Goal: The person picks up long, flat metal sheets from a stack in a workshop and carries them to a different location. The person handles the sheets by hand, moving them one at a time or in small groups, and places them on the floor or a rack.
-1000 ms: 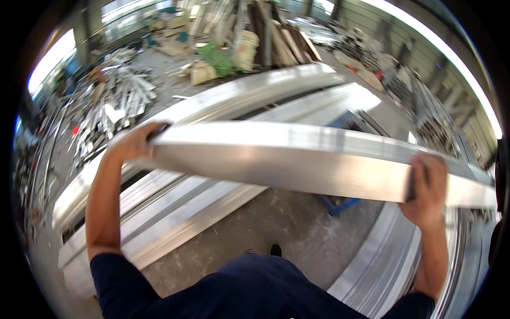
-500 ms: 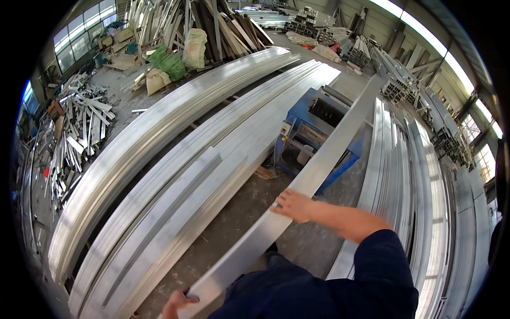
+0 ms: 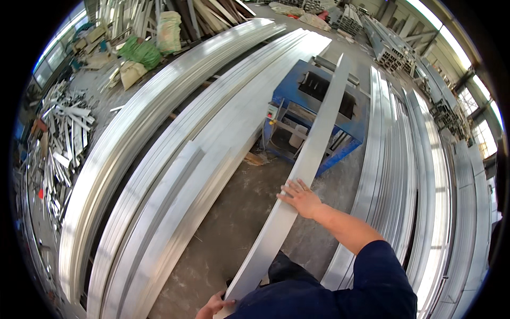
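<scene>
A long, flat silver metal profile (image 3: 265,236) slants from near my body up across a blue machine (image 3: 292,95). Its far end lies over the machine's dark rollers or slot. At the lower edge my left hand (image 3: 215,304) is closed on the profile's near end, with the fingers partly hidden beneath it. My right hand (image 3: 301,199) lies on the profile's upper face about midway along, fingers spread and stretched toward its left edge.
Stacks of long silver profiles (image 3: 159,133) lie to the left, more profiles (image 3: 390,159) to the right. Metal offcuts (image 3: 66,138) are heaped at far left. Sacks (image 3: 139,53) and leaning strips stand behind. A small control box (image 3: 271,111) sits on the machine's near left corner.
The profile's far end has swung left and down over the machine. My right hand has gone from gripping the edge to lying spread on the face. My left hand has shifted right.
</scene>
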A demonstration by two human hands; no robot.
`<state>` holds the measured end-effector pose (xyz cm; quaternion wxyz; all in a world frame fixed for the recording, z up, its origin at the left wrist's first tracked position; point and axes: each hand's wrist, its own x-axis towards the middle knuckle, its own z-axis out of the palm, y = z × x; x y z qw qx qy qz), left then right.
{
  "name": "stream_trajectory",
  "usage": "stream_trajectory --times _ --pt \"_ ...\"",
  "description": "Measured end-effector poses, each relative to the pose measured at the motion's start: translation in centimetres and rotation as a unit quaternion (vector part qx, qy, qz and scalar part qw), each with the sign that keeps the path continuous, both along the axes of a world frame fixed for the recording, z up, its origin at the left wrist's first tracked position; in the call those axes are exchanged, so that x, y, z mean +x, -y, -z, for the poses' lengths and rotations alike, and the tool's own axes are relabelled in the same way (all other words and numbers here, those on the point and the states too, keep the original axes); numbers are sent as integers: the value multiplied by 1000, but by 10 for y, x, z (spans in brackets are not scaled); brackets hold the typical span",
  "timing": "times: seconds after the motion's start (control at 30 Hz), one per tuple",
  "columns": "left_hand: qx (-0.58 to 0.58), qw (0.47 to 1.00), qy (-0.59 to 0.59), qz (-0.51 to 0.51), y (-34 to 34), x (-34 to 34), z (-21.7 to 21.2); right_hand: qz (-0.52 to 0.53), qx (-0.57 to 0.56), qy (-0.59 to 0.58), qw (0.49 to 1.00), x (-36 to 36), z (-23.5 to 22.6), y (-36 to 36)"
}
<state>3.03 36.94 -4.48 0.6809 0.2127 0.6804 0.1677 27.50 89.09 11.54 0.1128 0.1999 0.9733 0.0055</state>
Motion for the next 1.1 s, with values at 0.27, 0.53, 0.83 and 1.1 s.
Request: stream_trajectory --times 0.27,0.53,0.83,1.1 --pt "108 984 134 -43 -352 52 -36 567 -525 -508 380 32 118 -38" --pt "151 967 189 -84 -656 133 -98 559 -427 -571 424 55 97 -245" --pt "150 974 149 -79 -575 99 -47 584 -511 -525 349 25 107 -153" --pt "69 994 83 -3 -196 4 -38 552 -589 -538 242 21 90 -37"
